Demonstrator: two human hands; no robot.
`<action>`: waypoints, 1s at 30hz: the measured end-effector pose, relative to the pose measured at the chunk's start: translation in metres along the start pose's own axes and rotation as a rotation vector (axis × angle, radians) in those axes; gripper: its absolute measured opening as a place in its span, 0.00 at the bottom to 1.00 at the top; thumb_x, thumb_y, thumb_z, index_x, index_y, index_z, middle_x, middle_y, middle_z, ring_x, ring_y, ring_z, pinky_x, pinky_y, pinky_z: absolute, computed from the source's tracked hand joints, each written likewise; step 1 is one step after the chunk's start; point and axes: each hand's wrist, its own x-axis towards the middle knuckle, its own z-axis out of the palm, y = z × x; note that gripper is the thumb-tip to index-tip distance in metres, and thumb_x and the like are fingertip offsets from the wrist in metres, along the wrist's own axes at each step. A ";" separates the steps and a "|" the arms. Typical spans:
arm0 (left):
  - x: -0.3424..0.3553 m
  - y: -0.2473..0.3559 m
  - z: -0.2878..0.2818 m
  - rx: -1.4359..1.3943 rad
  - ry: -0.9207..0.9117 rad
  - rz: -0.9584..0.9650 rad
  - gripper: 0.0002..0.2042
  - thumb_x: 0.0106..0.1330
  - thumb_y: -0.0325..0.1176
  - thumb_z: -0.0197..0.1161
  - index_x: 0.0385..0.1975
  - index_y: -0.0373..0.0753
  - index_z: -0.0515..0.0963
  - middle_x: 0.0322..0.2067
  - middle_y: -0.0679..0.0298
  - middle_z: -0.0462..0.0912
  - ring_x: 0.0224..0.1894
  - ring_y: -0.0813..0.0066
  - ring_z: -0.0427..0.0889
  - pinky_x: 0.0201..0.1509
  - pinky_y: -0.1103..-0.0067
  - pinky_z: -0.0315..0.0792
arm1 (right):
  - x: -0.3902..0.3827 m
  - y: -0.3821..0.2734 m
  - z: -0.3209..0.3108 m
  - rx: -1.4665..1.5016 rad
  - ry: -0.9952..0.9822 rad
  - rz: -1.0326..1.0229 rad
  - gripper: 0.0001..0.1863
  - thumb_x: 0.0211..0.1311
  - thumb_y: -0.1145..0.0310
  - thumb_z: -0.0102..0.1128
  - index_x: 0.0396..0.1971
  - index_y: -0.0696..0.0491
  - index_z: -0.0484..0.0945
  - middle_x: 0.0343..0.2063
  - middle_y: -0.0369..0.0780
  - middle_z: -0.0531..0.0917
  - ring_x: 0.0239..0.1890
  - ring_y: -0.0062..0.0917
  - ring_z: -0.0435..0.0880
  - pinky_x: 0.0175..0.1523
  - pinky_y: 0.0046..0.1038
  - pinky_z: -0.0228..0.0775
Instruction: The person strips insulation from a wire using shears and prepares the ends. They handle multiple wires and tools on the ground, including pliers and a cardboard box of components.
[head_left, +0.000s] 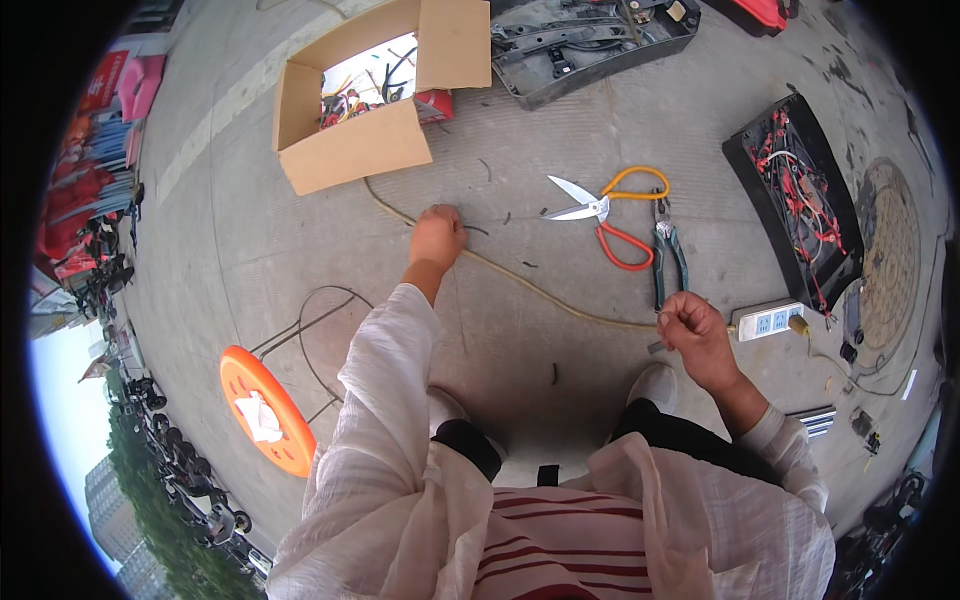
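My left hand (437, 240) is low over the pavement, beside the long tan cable (530, 288). Its fingers are curled down and mostly hidden; a short dark wire piece (476, 230) shows at their right. My right hand (697, 338) is raised at the right, thumb and fingers pinched together. What the pinch holds, if anything, is too small to make out; a small grey strip (656, 348) shows just below the fingertips. Beyond that hand lie pliers (665, 255) with dark teal handles and spread scissors (600, 208) with one orange-yellow and one red handle loop.
An open cardboard box (355, 150) holds coloured wires. A black bin (745, 185) of red and black wires stands right, near a white power strip (768, 322). Far back is a dark tray (570, 80) of parts. An orange stool (290, 435) stands left. Dark wire scraps dot the pavement.
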 end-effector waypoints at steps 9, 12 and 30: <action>-0.003 -0.015 0.003 -0.271 0.115 -0.047 0.06 0.58 0.27 0.58 0.34 0.37 0.78 0.37 0.54 0.80 0.42 0.53 0.77 0.45 0.66 0.73 | -0.001 0.000 -0.001 -0.005 -0.001 0.001 0.02 0.62 0.76 0.53 0.29 0.53 0.71 0.22 0.29 0.73 0.24 0.10 0.69 0.30 0.15 0.64; -0.006 -0.015 -0.002 -0.245 0.082 -0.072 0.07 0.59 0.27 0.57 0.36 0.38 0.78 0.39 0.55 0.80 0.43 0.54 0.77 0.47 0.66 0.72 | 0.000 0.001 -0.002 0.000 -0.005 0.001 0.03 0.62 0.76 0.53 0.29 0.53 0.71 0.23 0.29 0.73 0.24 0.10 0.70 0.30 0.15 0.64; 0.006 0.005 -0.019 -0.001 -0.127 0.109 0.10 0.53 0.25 0.58 0.36 0.43 0.73 0.38 0.56 0.75 0.43 0.53 0.75 0.45 0.65 0.73 | 0.000 -0.001 -0.002 0.001 0.011 0.014 0.03 0.62 0.76 0.53 0.29 0.54 0.70 0.22 0.30 0.73 0.24 0.10 0.70 0.30 0.15 0.64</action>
